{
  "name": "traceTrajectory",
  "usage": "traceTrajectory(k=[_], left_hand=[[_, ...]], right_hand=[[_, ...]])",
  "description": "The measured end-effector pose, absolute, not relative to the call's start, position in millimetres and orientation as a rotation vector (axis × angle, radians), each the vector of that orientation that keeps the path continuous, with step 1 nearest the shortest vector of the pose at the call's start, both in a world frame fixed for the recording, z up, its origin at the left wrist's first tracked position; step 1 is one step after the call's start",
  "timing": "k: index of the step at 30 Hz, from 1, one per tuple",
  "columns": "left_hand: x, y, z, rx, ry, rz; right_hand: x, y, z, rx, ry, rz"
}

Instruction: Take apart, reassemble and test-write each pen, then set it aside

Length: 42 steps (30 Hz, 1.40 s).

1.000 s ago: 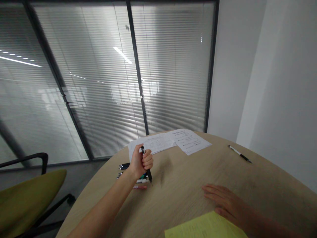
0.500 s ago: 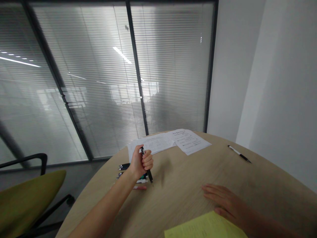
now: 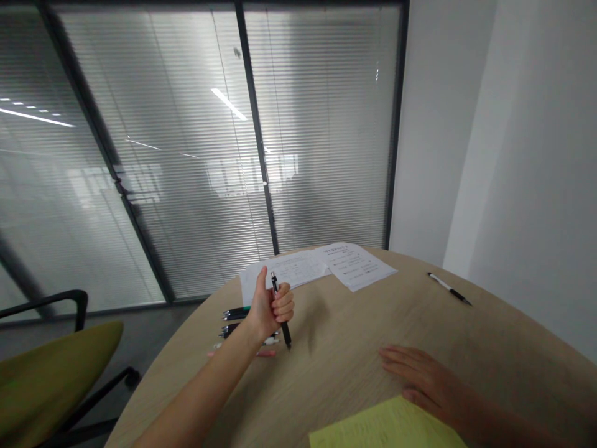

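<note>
My left hand is closed in a fist round a black pen, held nearly upright with its tip just above the round wooden table; the thumb is raised beside the pen's top. Behind that hand several more pens lie in a row on the table. My right hand lies flat and open on the table, fingers stretched, its heel touching a yellow sheet at the near edge.
Two white printed sheets lie at the far side of the table. A black-and-white pen lies alone at the right. An olive-green chair stands to the left. Glass walls with blinds stand behind the table.
My left hand has shifted slightly right with the pen, and the thumb has lifted off the pen's top. The right hand has not moved.
</note>
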<state>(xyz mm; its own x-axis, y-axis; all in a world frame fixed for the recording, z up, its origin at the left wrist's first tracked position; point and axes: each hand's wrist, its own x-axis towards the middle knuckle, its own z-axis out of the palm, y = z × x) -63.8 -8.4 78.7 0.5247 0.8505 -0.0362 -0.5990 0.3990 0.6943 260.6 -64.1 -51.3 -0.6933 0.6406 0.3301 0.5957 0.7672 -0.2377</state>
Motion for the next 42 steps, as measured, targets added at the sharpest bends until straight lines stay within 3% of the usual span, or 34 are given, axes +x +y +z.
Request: traceTrajectory(k=[18, 26, 31, 34, 38, 42], left_hand=[[-12, -56, 84, 1.021, 0.561, 0.85], [6, -85, 87, 1.125, 0.598, 0.7], [19, -99, 83, 1.189, 0.585, 0.639], [27, -107, 79, 1.107, 0.54, 0.627], [30, -109, 72, 1.09, 0.544, 0.652], [27, -107, 55, 1.641, 0.734, 0.491]], right_hand=[[258, -61, -49, -0.959, -2.54, 0.247], [230, -62, -3, -0.983, -2.141, 0.734], [182, -73, 34, -0.648, -1.819, 1.315], [165, -84, 41, -0.76, -1.609, 1.573], [167, -87, 43, -0.771, -1.37, 1.599], [184, -71, 48, -0.622, -1.065, 1.524]])
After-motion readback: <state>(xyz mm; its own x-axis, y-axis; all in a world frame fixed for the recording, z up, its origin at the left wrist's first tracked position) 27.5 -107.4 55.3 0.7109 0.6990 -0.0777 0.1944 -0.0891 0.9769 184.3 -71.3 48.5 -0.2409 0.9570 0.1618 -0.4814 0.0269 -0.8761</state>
